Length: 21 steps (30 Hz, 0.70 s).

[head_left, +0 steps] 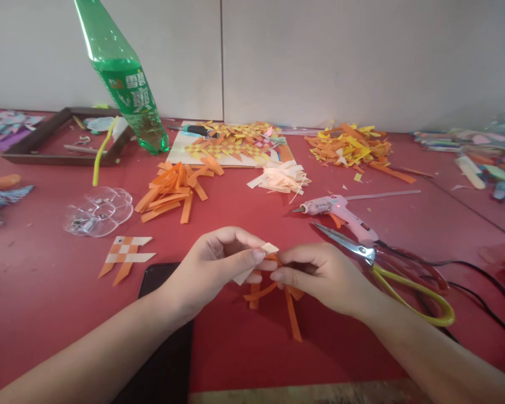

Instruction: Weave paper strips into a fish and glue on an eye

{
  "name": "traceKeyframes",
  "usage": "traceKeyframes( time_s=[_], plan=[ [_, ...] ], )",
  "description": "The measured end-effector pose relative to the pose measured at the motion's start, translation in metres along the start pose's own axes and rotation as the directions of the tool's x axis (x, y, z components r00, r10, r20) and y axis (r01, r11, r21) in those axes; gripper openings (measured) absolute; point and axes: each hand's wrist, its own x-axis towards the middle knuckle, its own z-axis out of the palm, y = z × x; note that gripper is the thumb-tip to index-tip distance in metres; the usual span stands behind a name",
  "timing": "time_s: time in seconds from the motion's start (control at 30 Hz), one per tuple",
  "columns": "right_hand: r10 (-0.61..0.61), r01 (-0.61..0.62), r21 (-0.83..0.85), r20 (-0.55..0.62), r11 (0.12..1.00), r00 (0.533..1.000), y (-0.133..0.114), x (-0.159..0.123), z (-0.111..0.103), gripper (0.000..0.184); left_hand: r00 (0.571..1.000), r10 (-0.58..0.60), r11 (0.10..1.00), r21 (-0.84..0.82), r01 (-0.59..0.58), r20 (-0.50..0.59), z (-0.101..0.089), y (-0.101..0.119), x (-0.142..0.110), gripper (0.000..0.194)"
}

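Between thumb and fingers, my left hand [225, 258] pinches a cream paper strip [243, 275], whose pale end pokes out above the thumb. My right hand [320, 275] is closed on an orange paper strip [273, 257] that meets the cream one. Where the strips cross is partly hidden by my fingers. Several loose orange strips [293, 317] lie on the table just below my hands. To the left lies a woven orange-and-cream paper fish [125, 249] with a small eye.
Scissors [374, 258] and a pink glue gun [339, 210] with cords lie right. Orange strips [172, 191], cream strips [284, 178], a clear flower-shaped tray [105, 210], a tall green bottle [126, 84] and a dark frame [59, 160] stand beyond. A black flat object [164, 348] lies under my left forearm.
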Motion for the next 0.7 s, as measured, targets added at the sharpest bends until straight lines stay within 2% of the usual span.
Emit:
traceKeyframes(
  time_s=[0.1, 0.2, 0.3, 0.47, 0.7],
  plan=[
    [-0.003, 0.002, -0.061, -0.011, 0.998, 1.000, -0.0003, 0.0003, -0.0005, 0.027, 1.000, -0.011, 0.999, -0.032, 0.011, 0.009, -0.0017, 0.0000, 0.0011, 0.006],
    [-0.042, 0.027, -0.139, -0.112, 0.990, 0.993, -0.0010, 0.0001, -0.0025, 0.024, 0.999, -0.035, 0.996, -0.085, 0.034, -0.016, -0.0036, 0.0021, 0.0022, 0.004],
    [-0.043, 0.000, -0.171, -0.245, 0.985, 0.968, -0.0011, -0.0011, -0.0055, 0.026, 0.995, -0.073, 0.985, -0.163, 0.062, -0.061, -0.0045, 0.0046, 0.0032, 0.004],
    [-0.100, 0.012, -0.220, -0.394, 0.975, 0.913, -0.0008, -0.0019, -0.0084, 0.021, 0.992, -0.071, 0.974, -0.224, 0.046, -0.105, -0.0046, 0.0053, 0.0040, 0.003],
    [-0.097, 0.009, -0.182, -0.483, 0.983, 0.870, 0.0057, 0.0012, -0.0084, 0.018, 0.990, -0.041, 0.972, -0.234, 0.008, -0.138, -0.0065, 0.0051, 0.0049, 0.009]
  ],
)
